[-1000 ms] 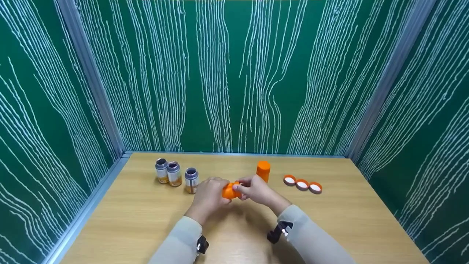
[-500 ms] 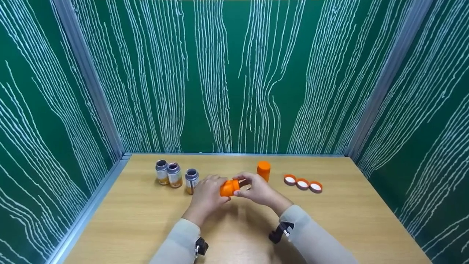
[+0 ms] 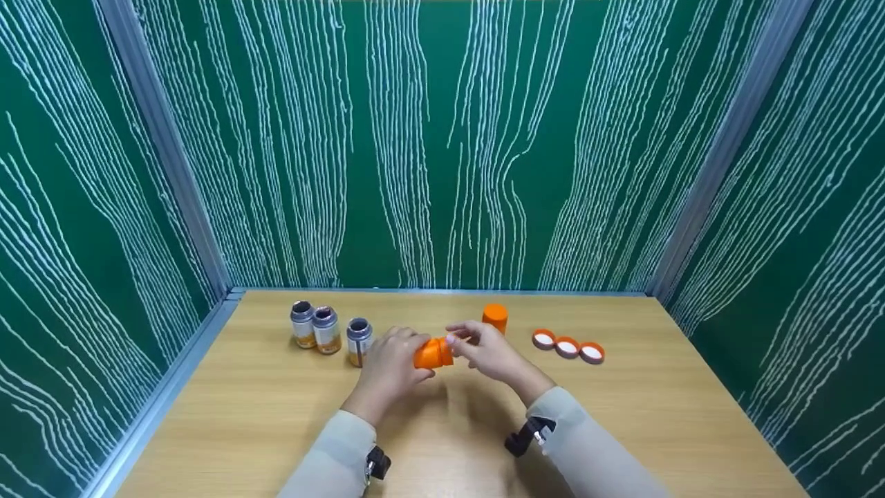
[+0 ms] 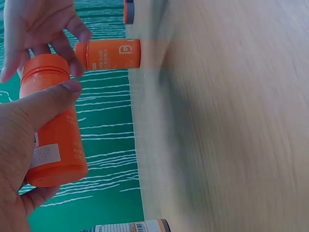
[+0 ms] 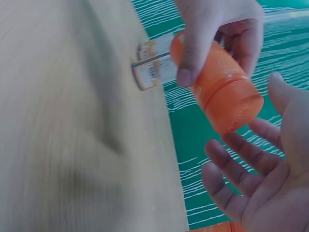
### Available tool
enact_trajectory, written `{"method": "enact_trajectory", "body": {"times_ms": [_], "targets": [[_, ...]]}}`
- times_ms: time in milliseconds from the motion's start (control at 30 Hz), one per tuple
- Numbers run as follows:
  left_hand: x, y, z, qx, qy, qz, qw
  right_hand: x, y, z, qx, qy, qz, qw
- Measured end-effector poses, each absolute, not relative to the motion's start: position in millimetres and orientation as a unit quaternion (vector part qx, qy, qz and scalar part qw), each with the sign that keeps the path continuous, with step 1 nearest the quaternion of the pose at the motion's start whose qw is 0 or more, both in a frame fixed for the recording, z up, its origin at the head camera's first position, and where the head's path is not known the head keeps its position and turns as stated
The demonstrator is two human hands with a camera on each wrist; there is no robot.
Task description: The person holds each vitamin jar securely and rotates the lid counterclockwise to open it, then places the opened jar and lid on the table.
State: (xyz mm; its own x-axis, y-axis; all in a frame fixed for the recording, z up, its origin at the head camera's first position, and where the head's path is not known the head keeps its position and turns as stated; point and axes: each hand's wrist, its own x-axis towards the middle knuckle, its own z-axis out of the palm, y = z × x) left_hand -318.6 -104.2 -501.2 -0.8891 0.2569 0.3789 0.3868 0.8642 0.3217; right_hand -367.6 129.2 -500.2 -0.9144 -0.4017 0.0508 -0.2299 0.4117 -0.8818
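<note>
My left hand (image 3: 390, 366) grips an orange screw-cap bottle (image 3: 427, 355) around its body, above the table and tilted sideways with the capped end toward the right. In the left wrist view the thumb lies along the bottle (image 4: 67, 140), below the ribbed orange cap (image 4: 46, 63). My right hand (image 3: 492, 353) is beside the cap, its fingers spread and loosely bent. The right wrist view shows those fingertips (image 5: 216, 149) just off the cap (image 5: 234, 104), with nothing held. A second orange bottle (image 3: 495, 318) stands capped behind the right hand.
Several things share the wooden table (image 3: 276, 429). At left stand three uncapped bottles (image 3: 326, 332) with white-and-orange labels and dark necks. Three upturned caps (image 3: 567, 347) with orange rims and white insides lie in a row at right. Green walls (image 3: 470, 173) enclose the table's back and sides.
The right hand's fingers were around the cap a second ago; they have loosened and come away from it. The left hand keeps its grip, and the bottle's capped end now points right.
</note>
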Motion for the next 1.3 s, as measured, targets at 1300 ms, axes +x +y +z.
{"method": "enact_trajectory", "body": {"times_ms": [1300], "targets": [[-323,-94,-510,-0.154,-0.944,-0.253,0.147,-364,138,-504,-0.224,0.844,-0.481,0.083]]}}
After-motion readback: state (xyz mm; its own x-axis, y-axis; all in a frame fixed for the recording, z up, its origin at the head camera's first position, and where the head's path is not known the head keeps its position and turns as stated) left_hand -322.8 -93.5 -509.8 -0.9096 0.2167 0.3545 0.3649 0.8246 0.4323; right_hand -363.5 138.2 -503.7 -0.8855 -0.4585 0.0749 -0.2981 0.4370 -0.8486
